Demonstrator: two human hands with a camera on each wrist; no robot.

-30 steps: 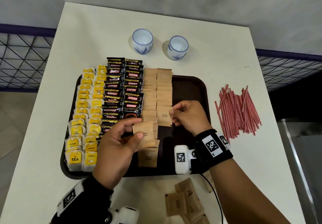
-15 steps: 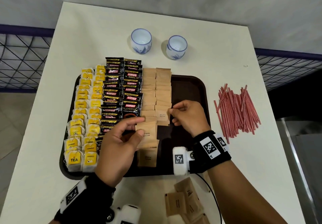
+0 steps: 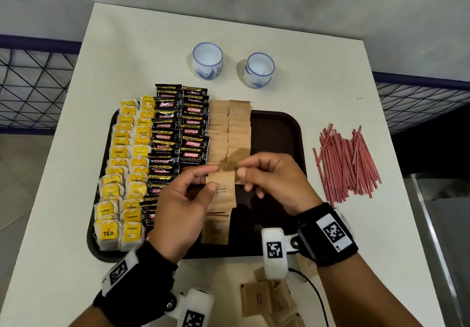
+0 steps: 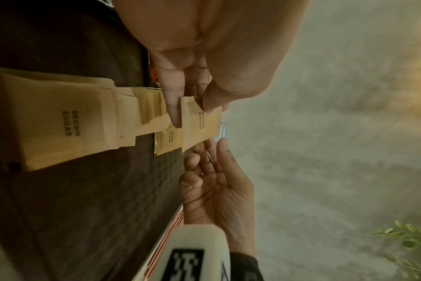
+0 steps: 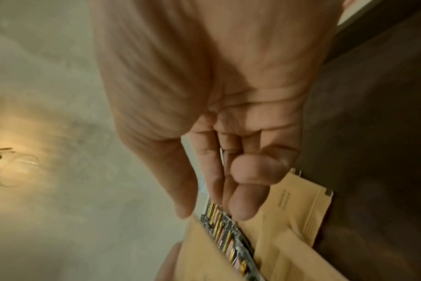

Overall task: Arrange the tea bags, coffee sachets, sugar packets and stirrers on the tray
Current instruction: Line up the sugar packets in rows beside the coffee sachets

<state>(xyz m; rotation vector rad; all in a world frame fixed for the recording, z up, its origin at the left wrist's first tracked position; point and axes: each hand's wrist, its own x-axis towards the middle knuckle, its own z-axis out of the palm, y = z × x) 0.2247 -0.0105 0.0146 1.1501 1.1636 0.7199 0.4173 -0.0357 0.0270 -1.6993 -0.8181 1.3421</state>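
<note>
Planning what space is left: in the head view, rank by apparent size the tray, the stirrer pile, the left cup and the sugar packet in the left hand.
1. Tray, largest by far.
2. Stirrer pile.
3 and 4. Left cup and held sugar packet: look alike; the packet is partly covered by the left hand and nearer the camera, so unranked.

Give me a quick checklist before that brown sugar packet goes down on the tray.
1. Packet held: ok. The left hand pinches the brown sugar packet by thumb and fingers.
2. Right hand ready to take it: ok, fingertips at the packet's right edge; firm pinch: cannot tell.
3. Landing spot: ok. Bare tray lies right of the sugar rows.
4. Neighbouring coffee sachets in rows: ok.
5. Sugar all placed: not ok. Loose packets remain on the table's near edge.
6. Stirrers on tray: not ok, piled on the table.
</note>
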